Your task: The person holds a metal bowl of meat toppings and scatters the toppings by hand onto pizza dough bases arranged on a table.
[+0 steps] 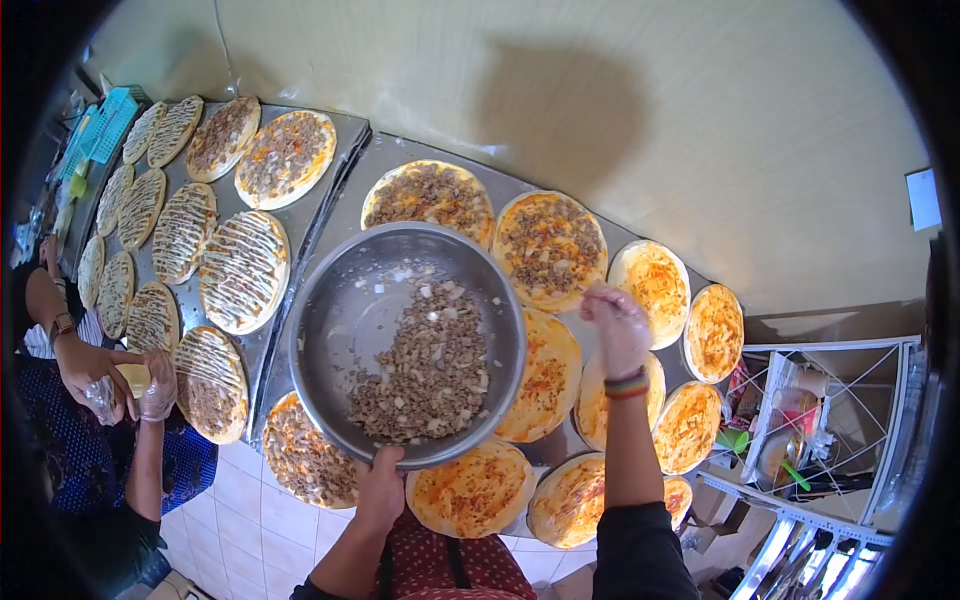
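Stainless steel makes up the wide mixing bowl [334,300] that the left hand [378,487] grips by its near rim, the thumb hooked over the edge and the fingers closed underneath. The bowl sits ahead of that hand, over several flatbreads, probably so that its contents lie within easy reach of the other hand without taking up room on the metal surface [503,178]. Crumbled meat mixture [430,360] is heaped toward the side nearer the hands, which suggests a slight tilt that gathers it for scooping. Right of the bowl, the right hand [618,325], in a clear glove, hangs with its fingers bent and drawn together; whether any crumbs are caught between them cannot be told. Just left of and beyond its fingertips lies a meat-topped flatbread [550,250], while an orange-smeared flatbread [655,285] is to its right. The rounds around this hand sit close together, likely to fit many on one surface while keeping each top exposed. Well to the left of the left hand, a co-worker's gloved hand [158,385] is beside flatbreads striped with sauce [245,270].
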`<state>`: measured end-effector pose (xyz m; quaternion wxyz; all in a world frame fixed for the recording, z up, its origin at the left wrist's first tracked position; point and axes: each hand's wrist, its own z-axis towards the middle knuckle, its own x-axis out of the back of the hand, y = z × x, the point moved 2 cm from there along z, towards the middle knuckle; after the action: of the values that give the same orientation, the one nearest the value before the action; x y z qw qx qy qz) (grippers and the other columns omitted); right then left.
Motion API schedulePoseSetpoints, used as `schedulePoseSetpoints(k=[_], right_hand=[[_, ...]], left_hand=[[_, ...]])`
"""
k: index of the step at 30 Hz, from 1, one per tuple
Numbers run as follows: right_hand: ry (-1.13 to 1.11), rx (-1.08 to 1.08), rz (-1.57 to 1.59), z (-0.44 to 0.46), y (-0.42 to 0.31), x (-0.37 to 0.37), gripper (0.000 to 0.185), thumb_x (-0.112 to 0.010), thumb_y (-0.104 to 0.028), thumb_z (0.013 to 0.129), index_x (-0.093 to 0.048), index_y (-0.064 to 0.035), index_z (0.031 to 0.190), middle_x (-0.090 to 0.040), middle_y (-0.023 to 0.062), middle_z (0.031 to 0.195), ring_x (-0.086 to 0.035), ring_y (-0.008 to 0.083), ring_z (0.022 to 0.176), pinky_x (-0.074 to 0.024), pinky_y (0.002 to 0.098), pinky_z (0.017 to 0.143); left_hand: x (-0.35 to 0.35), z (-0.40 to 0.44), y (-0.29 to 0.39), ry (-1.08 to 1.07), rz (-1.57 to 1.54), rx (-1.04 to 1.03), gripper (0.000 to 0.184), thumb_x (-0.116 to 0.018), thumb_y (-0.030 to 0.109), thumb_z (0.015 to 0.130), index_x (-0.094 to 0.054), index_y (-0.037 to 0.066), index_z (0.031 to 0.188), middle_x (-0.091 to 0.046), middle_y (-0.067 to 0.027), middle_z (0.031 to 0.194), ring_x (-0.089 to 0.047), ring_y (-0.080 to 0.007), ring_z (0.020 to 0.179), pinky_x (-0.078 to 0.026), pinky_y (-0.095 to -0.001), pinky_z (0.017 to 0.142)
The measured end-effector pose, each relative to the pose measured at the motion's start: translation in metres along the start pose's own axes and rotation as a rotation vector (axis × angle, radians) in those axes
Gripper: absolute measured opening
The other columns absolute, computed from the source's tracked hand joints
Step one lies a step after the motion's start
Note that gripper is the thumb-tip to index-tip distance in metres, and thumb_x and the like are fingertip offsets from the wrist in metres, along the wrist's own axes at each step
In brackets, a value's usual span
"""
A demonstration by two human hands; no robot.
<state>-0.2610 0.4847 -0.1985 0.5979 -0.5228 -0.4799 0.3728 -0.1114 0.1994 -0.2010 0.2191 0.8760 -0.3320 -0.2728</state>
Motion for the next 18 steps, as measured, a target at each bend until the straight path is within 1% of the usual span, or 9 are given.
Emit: schedulePoseSetpoints(k=[1, 3, 5, 7, 8, 12, 14, 16, 18], right_hand=[[0.060, -0.068, 0.159, 0.009, 0.020, 0.017, 0.011, -0.052, 0.001, 0.071, -0.055, -0.0001, 0.081, -0.056, 0.0057, 0.075, -0.053, 0.0112, 0.066, -0.0450, 0.0235, 0.058], [0.087, -0.097, 0.080, 0.024, 0.051, 0.044, 0.012, -0.052, 0.002, 0.070, -0.055, -0.0004, 0.082, -0.057, 0.0057, 0.074, -0.053, 0.0113, 0.064, -0.0448, 0.0229, 0.057], [0.114, -0.129, 0.003, 0.034, 0.067, 0.048, 0.014, -0.052, 0.002, 0.069, -0.055, -0.0006, 0.083, -0.057, 0.0057, 0.074, -0.053, 0.0114, 0.062, -0.0446, 0.0223, 0.057], [0.158, -0.033, -0.554, 0.041, 0.076, 0.044, 0.010, -0.054, -0.001, 0.065, -0.059, -0.0042, 0.073, -0.058, 0.0063, 0.070, -0.055, 0.0140, 0.063, -0.0440, 0.0239, 0.060], [0.133, -0.011, -0.491, 0.045, 0.098, 0.047, 0.010, -0.056, -0.004, 0.062, -0.060, -0.0056, 0.071, -0.059, 0.0076, 0.071, -0.057, 0.0169, 0.068, -0.0446, 0.0257, 0.061], [0.165, 0.129, -0.643, 0.033, 0.048, 0.016, 0.009, -0.056, -0.003, 0.063, -0.060, -0.0058, 0.070, -0.058, 0.0080, 0.072, -0.057, 0.0194, 0.068, -0.0447, 0.0268, 0.061], [0.078, 0.306, -0.610, 0.017, -0.003, -0.010, 0.012, -0.057, -0.004, 0.063, -0.058, -0.0065, 0.074, -0.057, 0.0080, 0.073, -0.056, 0.0222, 0.068, -0.0444, 0.0280, 0.062], [-0.141, 0.472, -0.546, -0.003, -0.034, -0.037, 0.017, -0.058, -0.003, 0.063, -0.056, -0.0077, 0.080, -0.056, 0.0067, 0.074, -0.055, 0.0227, 0.069, -0.0444, 0.0293, 0.062], [-0.490, 0.459, -0.595, -0.026, -0.048, -0.063, 0.018, -0.058, -0.007, 0.066, -0.056, -0.0038, 0.083, -0.055, 0.0105, 0.081, -0.054, 0.0230, 0.074, -0.0441, 0.0274, 0.065]], left_hand=[[0.004, 0.002, 0.000, -0.004, 0.001, 0.003, 0.022, -0.047, 0.004, 0.069, -0.038, 0.004, 0.090, -0.046, -0.0055, 0.078, -0.047, -0.0137, 0.066, -0.039, -0.0255, 0.058], [0.014, 0.006, -0.002, -0.066, 0.070, -0.030, 0.022, -0.046, 0.002, 0.069, -0.037, 0.003, 0.090, -0.047, -0.0061, 0.075, -0.050, -0.0153, 0.064, -0.042, -0.0277, 0.058], [0.007, 0.004, 0.000, -0.062, 0.029, -0.039, 0.021, -0.046, 0.002, 0.069, -0.037, 0.003, 0.088, -0.047, -0.0061, 0.074, -0.050, -0.0154, 0.062, -0.042, -0.0281, 0.058], [-0.002, 0.001, 0.002, -0.058, -0.012, -0.048, 0.019, -0.046, 0.002, 0.069, -0.037, 0.003, 0.087, -0.047, -0.0061, 0.072, -0.049, -0.0155, 0.060, -0.043, -0.0286, 0.057], [-0.005, 0.000, 0.003, -0.035, -0.029, -0.041, 0.018, -0.046, 0.002, 0.069, -0.037, 0.003, 0.085, -0.047, -0.0064, 0.072, -0.049, -0.0153, 0.060, -0.042, -0.0283, 0.058], [0.002, 0.005, -0.005, -0.026, 0.005, -0.006, 0.019, -0.047, 0.005, 0.070, -0.038, 0.003, 0.086, -0.046, -0.0068, 0.074, -0.046, -0.0145, 0.065, -0.040, -0.0274, 0.060], [0.007, 0.010, -0.014, -0.017, 0.097, -0.008, 0.021, -0.047, 0.007, 0.070, -0.037, 0.002, 0.088, -0.045, -0.0067, 0.076, -0.046, -0.0143, 0.067, -0.040, -0.0270, 0.062], [0.006, 0.012, -0.021, -0.008, 0.188, -0.008, 0.023, -0.046, 0.008, 0.070, -0.037, 0.001, 0.091, -0.045, -0.0065, 0.077, -0.046, -0.0140, 0.069, -0.039, -0.0267, 0.063], [-0.003, 0.011, -0.027, -0.095, 0.245, -0.042, 0.025, -0.045, 0.010, 0.071, -0.039, 0.000, 0.093, -0.044, -0.0056, 0.079, -0.044, -0.0135, 0.070, -0.038, -0.0256, 0.062]])
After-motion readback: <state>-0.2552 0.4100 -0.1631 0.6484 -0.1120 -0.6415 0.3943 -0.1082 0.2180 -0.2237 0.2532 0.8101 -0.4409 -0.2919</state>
